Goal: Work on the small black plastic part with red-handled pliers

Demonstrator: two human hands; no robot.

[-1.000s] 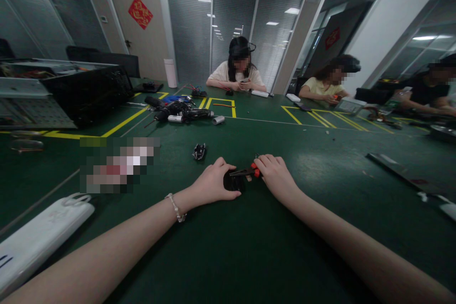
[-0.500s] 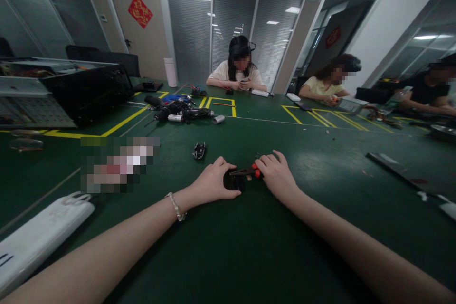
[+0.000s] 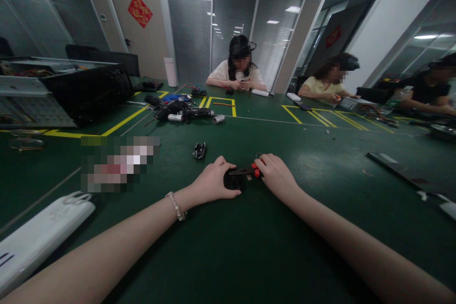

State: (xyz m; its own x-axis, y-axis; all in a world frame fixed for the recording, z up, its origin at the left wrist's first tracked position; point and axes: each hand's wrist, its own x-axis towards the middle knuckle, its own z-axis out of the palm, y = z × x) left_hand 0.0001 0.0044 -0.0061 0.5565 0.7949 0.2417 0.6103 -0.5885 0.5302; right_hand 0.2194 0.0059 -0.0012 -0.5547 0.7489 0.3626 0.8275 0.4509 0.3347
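My left hand (image 3: pixel 215 180) is closed around a small black part (image 3: pixel 233 183), thumb below and fingers above it, low over the green table. My right hand (image 3: pixel 276 171) grips red-handled needle-nose pliers (image 3: pixel 255 170), whose dark jaws point left onto the black part. Whether the jaws pinch it, I cannot tell. A small metal end shows beside my right fingers. Just beyond my left hand lies a broken-looking black and silver piece (image 3: pixel 199 151).
A white case (image 3: pixel 39 237) lies at the left, below a blurred-out patch. A black computer case (image 3: pixel 89 95) stands far left. Tools and cables (image 3: pixel 178 109) are heaped ahead, near a silver cylinder (image 3: pixel 218 119). A flat dark panel (image 3: pixel 402 171) lies right. Several people sit across the table.
The fingers of my right hand have curled in closer around the pliers' handles; one finger was raised before. My left hand and the black part have stayed in place.
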